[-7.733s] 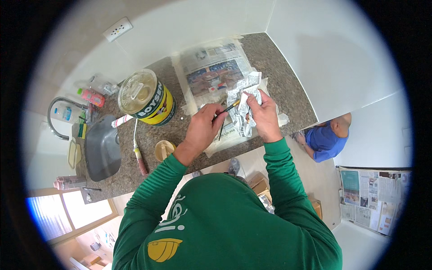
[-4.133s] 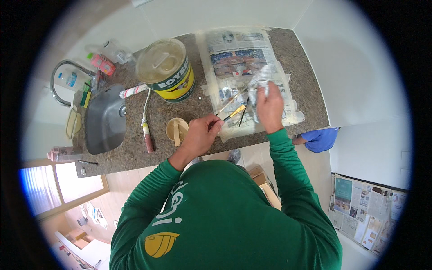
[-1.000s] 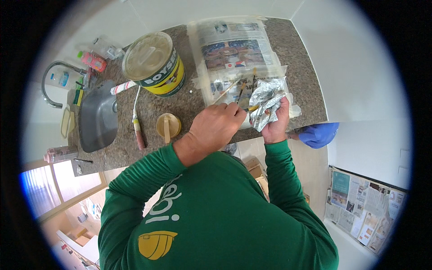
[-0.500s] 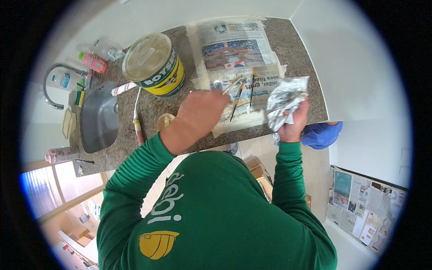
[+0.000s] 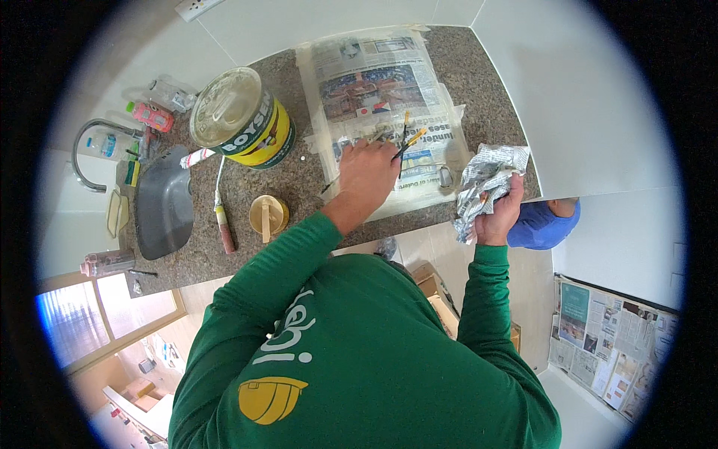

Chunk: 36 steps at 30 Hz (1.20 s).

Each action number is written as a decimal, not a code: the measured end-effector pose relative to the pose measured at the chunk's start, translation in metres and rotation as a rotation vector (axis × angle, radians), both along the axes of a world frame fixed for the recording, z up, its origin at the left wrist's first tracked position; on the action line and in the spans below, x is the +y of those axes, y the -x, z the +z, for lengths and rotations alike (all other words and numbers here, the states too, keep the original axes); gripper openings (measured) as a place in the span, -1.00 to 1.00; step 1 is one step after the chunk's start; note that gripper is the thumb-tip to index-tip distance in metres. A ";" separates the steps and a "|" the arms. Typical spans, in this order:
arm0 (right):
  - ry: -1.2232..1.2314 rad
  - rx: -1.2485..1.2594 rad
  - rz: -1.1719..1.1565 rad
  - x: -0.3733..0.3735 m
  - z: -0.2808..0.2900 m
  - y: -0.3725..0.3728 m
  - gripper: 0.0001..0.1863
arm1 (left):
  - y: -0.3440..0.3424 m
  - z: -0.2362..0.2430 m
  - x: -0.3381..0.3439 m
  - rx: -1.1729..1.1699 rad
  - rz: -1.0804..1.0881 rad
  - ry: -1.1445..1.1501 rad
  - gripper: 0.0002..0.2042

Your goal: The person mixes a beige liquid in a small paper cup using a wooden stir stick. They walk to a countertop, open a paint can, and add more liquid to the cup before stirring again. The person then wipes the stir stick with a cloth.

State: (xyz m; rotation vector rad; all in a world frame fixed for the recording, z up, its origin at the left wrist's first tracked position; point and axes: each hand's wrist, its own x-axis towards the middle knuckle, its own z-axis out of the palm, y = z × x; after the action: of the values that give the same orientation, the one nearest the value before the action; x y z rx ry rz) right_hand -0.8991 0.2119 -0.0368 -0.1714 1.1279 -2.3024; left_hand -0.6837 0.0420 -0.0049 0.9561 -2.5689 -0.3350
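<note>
My left hand (image 5: 369, 176) is over the taped newspaper sheet (image 5: 374, 49), its fingers closed around thin paintbrushes (image 5: 412, 138). The brushes' yellowish ends stick out past the fingers on the right, and a dark thin end shows on the left. How many are in the grip is hidden. My right hand (image 5: 499, 215) grips a crumpled piece of newspaper (image 5: 488, 176) at the counter's right front edge. Beside it on the taped sheet lies a small metallic piece (image 5: 446, 176).
A large green and yellow paint can (image 5: 250, 123) stands left of the newspaper. Nearer are a small tub (image 5: 278, 215) with a flat stick across it and a long-handled roller (image 5: 224, 228). Farther left is the sink (image 5: 168, 213). Someone in blue (image 5: 544, 224) is below the counter's right end.
My left hand has moved right, onto the brushes, which now lie at another angle and partly under it. The crumpled newspaper in my right hand has shifted slightly right and nearer.
</note>
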 end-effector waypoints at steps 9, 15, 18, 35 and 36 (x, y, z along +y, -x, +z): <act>-0.123 0.233 0.013 0.009 -0.015 0.043 -0.51 | 0.041 0.006 0.008 -0.191 0.050 -0.138 -0.69; -0.260 0.456 0.096 -0.021 0.018 0.073 -0.40 | -0.041 0.036 0.016 0.120 0.158 -0.152 -0.71; -0.350 0.617 0.063 -0.074 0.036 0.073 -0.47 | -0.090 0.038 0.022 0.142 0.293 -0.203 -0.75; -0.888 1.220 0.310 -0.344 -0.014 0.083 -0.22 | -0.255 0.026 0.114 0.446 0.923 -0.282 -0.75; -0.906 1.247 0.256 -0.344 -0.013 0.098 -0.21 | -0.267 0.024 0.105 0.423 0.950 -0.281 -0.74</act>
State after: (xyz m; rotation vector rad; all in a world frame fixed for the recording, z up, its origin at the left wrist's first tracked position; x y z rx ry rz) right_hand -0.9976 -0.1317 -0.0500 -1.3747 2.3839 -1.1001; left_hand -0.4164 0.1467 0.0192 1.8256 -1.4893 -0.5367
